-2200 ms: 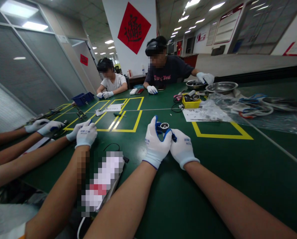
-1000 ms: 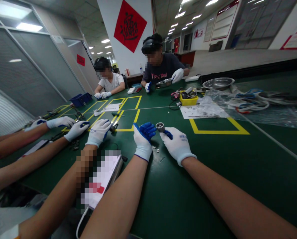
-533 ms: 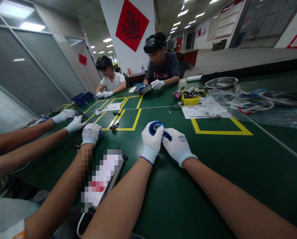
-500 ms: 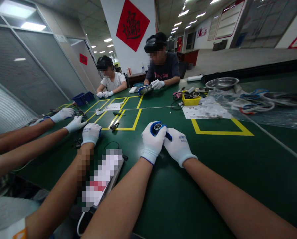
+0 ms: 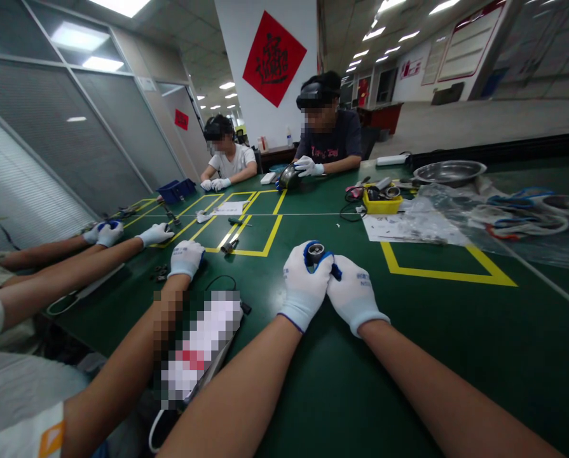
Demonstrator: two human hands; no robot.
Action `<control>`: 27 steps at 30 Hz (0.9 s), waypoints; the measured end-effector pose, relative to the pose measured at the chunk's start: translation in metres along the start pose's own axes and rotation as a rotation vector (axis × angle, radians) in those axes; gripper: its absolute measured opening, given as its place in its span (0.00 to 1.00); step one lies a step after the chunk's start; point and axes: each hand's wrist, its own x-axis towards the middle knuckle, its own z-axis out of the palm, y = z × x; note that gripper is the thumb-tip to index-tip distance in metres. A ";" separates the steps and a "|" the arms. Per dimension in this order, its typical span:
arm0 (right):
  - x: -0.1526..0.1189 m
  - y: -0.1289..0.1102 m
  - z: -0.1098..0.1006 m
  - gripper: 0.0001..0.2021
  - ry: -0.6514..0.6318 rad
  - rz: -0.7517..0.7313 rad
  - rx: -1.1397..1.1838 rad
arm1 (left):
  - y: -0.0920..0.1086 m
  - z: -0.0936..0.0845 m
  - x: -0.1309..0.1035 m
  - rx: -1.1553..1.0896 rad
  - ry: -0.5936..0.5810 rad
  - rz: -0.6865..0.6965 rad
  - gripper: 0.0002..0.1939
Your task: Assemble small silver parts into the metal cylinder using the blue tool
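My left hand [image 5: 303, 283], in a white glove with blue palm and fingertips, is closed around a small round metal part [image 5: 316, 252]. The part's open, ring-like end faces up and looks dark inside. My right hand [image 5: 355, 289], gloved alike, presses against the left one from the right. Its fingers are curled in, and whatever they grip is hidden between the hands. Both hands are over the green table [image 5: 284, 394]. Left of them lies a power bank-like slab [image 5: 203, 350], largely blurred out, with a cable.
Co-workers' gloved hands [image 5: 186, 257] rest along the left. Two people sit across the table, one holding a dark metal bowl [image 5: 290, 177]. A yellow bin [image 5: 383, 205], paper sheets, plastic bags, cables and a steel dish [image 5: 450, 172] are at the right. A metal fitting [image 5: 229, 246] lies ahead.
The view has swung slightly left, so things appear further right. My hands keep their grip on the metal part. At far left, a co-worker's hands have drawn back and together; the person opposite has tipped the bowl.
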 end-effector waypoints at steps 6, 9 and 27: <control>0.000 -0.002 0.002 0.11 0.010 -0.027 0.102 | 0.001 -0.001 0.009 -0.043 0.049 -0.078 0.04; 0.000 0.000 0.005 0.16 0.059 0.029 0.161 | -0.001 -0.004 0.015 -0.067 0.124 -0.108 0.03; 0.001 -0.005 0.000 0.18 0.037 0.217 0.255 | -0.050 -0.015 0.150 0.485 0.084 -0.115 0.12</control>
